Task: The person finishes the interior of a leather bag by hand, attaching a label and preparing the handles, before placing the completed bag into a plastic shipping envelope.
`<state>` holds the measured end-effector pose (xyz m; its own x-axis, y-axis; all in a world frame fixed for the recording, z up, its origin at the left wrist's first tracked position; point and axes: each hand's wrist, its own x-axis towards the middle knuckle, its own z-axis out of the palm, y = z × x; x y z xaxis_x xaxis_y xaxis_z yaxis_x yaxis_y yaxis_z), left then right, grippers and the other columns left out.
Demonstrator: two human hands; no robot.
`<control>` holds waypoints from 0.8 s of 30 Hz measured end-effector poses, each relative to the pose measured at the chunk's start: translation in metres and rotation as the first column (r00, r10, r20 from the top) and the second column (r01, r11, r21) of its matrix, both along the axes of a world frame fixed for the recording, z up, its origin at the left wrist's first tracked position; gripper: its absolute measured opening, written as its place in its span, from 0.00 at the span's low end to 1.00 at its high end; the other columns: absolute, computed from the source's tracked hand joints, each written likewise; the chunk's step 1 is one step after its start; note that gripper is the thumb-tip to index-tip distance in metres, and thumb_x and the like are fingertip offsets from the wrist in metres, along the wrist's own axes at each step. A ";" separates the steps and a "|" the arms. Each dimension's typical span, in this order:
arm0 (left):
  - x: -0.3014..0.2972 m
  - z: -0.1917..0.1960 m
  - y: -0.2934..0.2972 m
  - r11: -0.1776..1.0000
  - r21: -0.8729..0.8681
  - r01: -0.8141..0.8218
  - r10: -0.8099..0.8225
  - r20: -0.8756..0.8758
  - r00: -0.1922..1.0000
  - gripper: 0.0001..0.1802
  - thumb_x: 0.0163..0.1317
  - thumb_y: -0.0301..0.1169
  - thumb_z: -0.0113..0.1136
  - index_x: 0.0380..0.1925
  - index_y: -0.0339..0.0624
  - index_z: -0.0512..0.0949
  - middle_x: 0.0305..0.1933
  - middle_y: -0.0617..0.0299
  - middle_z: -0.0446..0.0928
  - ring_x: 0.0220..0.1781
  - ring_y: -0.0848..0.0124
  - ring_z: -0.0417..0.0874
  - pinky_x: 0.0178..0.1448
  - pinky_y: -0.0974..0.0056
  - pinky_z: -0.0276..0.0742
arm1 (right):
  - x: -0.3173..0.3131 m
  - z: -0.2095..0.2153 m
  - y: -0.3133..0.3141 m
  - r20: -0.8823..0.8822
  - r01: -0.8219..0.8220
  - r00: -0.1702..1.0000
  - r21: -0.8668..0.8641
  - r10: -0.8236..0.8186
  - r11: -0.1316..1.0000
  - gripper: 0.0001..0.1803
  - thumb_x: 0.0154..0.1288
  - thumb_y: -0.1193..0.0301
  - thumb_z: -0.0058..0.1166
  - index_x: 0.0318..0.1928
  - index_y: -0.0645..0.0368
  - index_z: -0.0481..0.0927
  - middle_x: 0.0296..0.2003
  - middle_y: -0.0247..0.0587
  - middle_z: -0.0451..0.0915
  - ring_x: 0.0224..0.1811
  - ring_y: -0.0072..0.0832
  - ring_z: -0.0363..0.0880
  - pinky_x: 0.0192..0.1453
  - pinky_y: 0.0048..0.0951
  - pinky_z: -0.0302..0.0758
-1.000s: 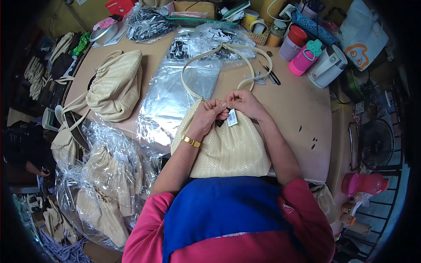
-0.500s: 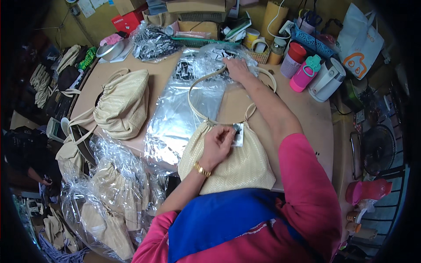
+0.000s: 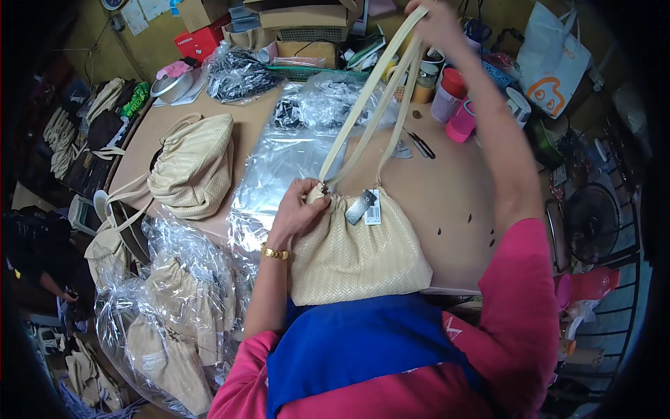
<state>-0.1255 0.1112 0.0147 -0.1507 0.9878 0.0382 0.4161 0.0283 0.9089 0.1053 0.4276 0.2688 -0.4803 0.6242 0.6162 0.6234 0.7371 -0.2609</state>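
Note:
A cream woven handbag (image 3: 363,255) with a gathered top stands at the table's near edge, against my blue apron. My left hand (image 3: 299,209) pinches the bag's upper left corner, by a small metal fitting at the strap's end. High at the far right, my right hand (image 3: 438,28) grips the cream straps (image 3: 373,98) and holds them stretched upward; it is slightly blurred. A white tag (image 3: 373,207) and a grey tag (image 3: 360,207) hang at the bag's top. Left of it lies a second cream handbag (image 3: 192,167).
Clear plastic bags (image 3: 279,164) lie flat beyond the handbag. More wrapped bags (image 3: 174,307) are heaped at the lower left. Small snips (image 3: 421,145) lie on the table (image 3: 447,188). A pink bottle (image 3: 460,124) and a red-lidded tumbler (image 3: 448,98) stand far right.
My right hand has lifted the straps up and to the right from the plastic bags. My left hand has moved from the tag to the bag's upper left corner. The snips now show.

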 end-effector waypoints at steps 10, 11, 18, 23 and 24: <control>-0.022 0.183 -0.043 0.866 0.495 -0.074 0.107 -0.040 0.993 0.21 0.51 0.27 0.62 0.47 0.35 0.77 0.39 0.61 0.79 0.40 0.74 0.78 0.48 0.66 0.76 | 0.135 0.120 -0.090 -0.229 -0.076 0.973 -0.150 0.040 0.986 0.24 0.53 0.74 0.60 0.54 0.56 0.79 0.48 0.35 0.81 0.49 0.26 0.79 0.52 0.31 0.77; -0.027 0.203 -0.044 0.818 0.570 -0.080 0.192 -0.138 0.972 0.22 0.47 0.28 0.63 0.45 0.34 0.77 0.41 0.58 0.78 0.43 0.70 0.79 0.49 0.65 0.76 | 0.150 0.120 -0.101 -0.225 -0.070 0.974 -0.151 0.035 0.986 0.25 0.53 0.73 0.61 0.55 0.56 0.79 0.49 0.35 0.81 0.49 0.25 0.79 0.52 0.31 0.76; -0.032 0.151 -0.048 0.803 0.590 0.081 0.484 -0.726 0.489 0.22 0.46 0.26 0.69 0.45 0.52 0.80 0.46 0.61 0.75 0.43 0.59 0.80 0.42 0.58 0.78 | 0.227 0.008 -0.168 -0.015 -0.032 0.999 -0.379 0.028 0.925 0.27 0.52 0.73 0.64 0.56 0.57 0.80 0.51 0.33 0.80 0.52 0.22 0.77 0.53 0.29 0.75; -0.009 0.004 -0.052 0.987 0.103 0.126 0.000 -0.773 0.634 0.20 0.48 0.37 0.72 0.42 0.48 0.80 0.49 0.55 0.72 0.42 0.57 0.77 0.48 0.54 0.75 | 0.249 -0.212 -0.243 0.463 0.175 0.885 -0.442 0.057 0.880 0.26 0.51 0.72 0.65 0.54 0.54 0.79 0.48 0.48 0.75 0.61 0.44 0.66 0.69 0.48 0.57; -0.005 0.001 -0.053 0.957 0.227 0.179 0.068 -0.779 0.624 0.21 0.48 0.43 0.72 0.41 0.47 0.81 0.49 0.54 0.72 0.42 0.55 0.77 0.48 0.55 0.74 | 0.237 -0.218 -0.259 0.418 0.182 0.905 -0.546 0.078 0.818 0.26 0.52 0.72 0.64 0.55 0.53 0.79 0.47 0.47 0.75 0.60 0.44 0.67 0.68 0.46 0.57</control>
<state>-0.1302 0.0580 0.0153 0.1118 0.9248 0.3638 0.9561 -0.1998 0.2142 0.3423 0.1687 0.0512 -0.5584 0.8242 -0.0949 0.7984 0.5028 -0.3312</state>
